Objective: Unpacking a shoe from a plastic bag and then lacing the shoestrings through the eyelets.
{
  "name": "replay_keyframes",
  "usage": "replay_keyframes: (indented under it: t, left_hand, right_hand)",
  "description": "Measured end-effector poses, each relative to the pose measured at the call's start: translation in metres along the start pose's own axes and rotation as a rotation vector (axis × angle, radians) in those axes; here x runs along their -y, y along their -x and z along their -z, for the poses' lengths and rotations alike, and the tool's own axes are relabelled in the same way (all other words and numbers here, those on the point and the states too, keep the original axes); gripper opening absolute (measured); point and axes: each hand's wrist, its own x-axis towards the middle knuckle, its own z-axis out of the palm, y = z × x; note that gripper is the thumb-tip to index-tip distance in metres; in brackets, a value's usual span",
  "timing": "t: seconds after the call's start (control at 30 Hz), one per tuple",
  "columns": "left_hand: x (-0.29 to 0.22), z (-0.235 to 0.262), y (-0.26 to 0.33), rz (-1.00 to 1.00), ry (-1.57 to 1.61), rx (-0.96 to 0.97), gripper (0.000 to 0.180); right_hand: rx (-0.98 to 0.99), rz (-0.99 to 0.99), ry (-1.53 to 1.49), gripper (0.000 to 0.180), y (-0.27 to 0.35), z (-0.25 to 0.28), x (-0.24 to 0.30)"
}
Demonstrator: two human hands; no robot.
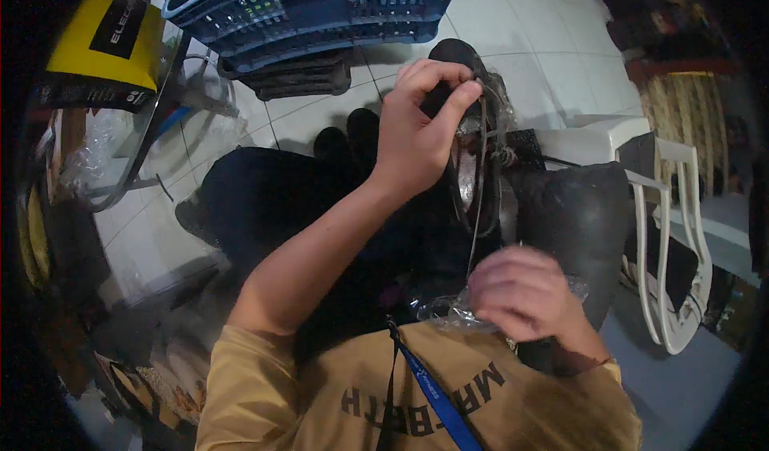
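Observation:
My left hand [420, 122] is raised above my lap with thumb and index finger pinched on the top of a dark, narrow strap [455, 183]. The strap hangs in a long loop. From that pinch a thin cord [478, 211] runs down, drawn straight, to my right hand [521, 292]. The right hand is slightly blurred, its fingers curled where the cord ends. Crumpled clear plastic [456, 313] lies on my lap beside the right hand. More clear, shiny wrapping [501, 114] shows behind the strap.
A blue plastic crate [320, 22] stands ahead, with a dark crate-like piece [296, 78] below it. At the left are a yellow and black box [104, 46] and a curved metal frame [140, 159]. A white plastic chair [669, 235] stands at the right on the tiled floor [545, 42].

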Motion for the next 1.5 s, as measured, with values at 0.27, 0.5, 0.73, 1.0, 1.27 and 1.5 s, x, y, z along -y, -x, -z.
replay_keyframes:
  t: [0.27,0.5,0.73,1.0,1.27,1.5]
  left_hand:
    - [-0.002,0.006,0.004,0.022,0.058,0.015,0.012]
    - [-0.007,0.014,0.010,-0.015,0.009,0.099,0.013]
    - [-0.007,0.028,0.008,-0.021,0.006,0.138,0.016]
    - [-0.005,0.028,0.009,-0.002,0.079,0.084,0.018]
    - [0.000,0.032,0.005,-0.094,0.044,0.164,0.017]
    - [0.004,0.029,0.009,-0.012,0.113,0.146,0.017]
  right_hand:
    - [0.401,-0.152,-0.481,0.013,-0.004,0.014,0.010]
    - [-0.497,-0.440,0.147,0.015,-0.063,0.046,-0.019]
    - [-0.413,-0.263,0.336,0.019,-0.092,0.038,-0.054]
    - [-0.516,-0.341,0.136,0.034,-0.097,0.028,-0.046]
    - [-0.329,-0.238,0.429,0.025,-0.094,0.039,-0.058]
    - [-0.372,-0.253,0.389,0.026,-0.089,0.034,-0.055]
